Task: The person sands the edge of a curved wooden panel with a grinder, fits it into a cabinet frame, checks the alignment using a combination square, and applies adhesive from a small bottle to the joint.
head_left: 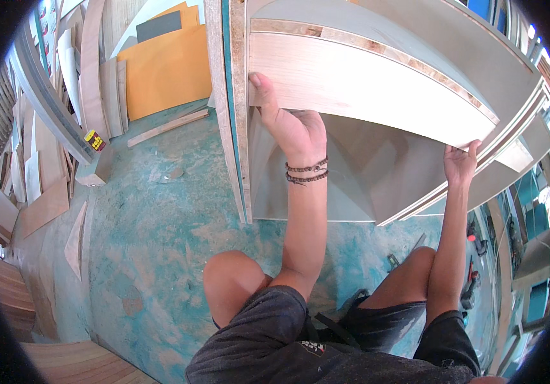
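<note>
A long pale wooden board (351,70) spans the opening of a cabinet carcass (238,96) in front of me. My left hand (294,131), a beaded bracelet around its wrist, grips the board's lower left corner. Its thumb presses on the face close to the cabinet's left upright, and its other fingers go behind the lower edge, out of sight. At the far right end, my right hand (461,165) pinches the lower corner of the same board. Raw layered wood shows along the board's top edge.
An orange panel (166,73) leans at the back left, near a wood strip (167,127) on the turquoise floor (159,211). A yellow can (94,141) sits on a block. Sheet offcuts (44,205) stand along the left. Power tools (472,288) lie right of my knee.
</note>
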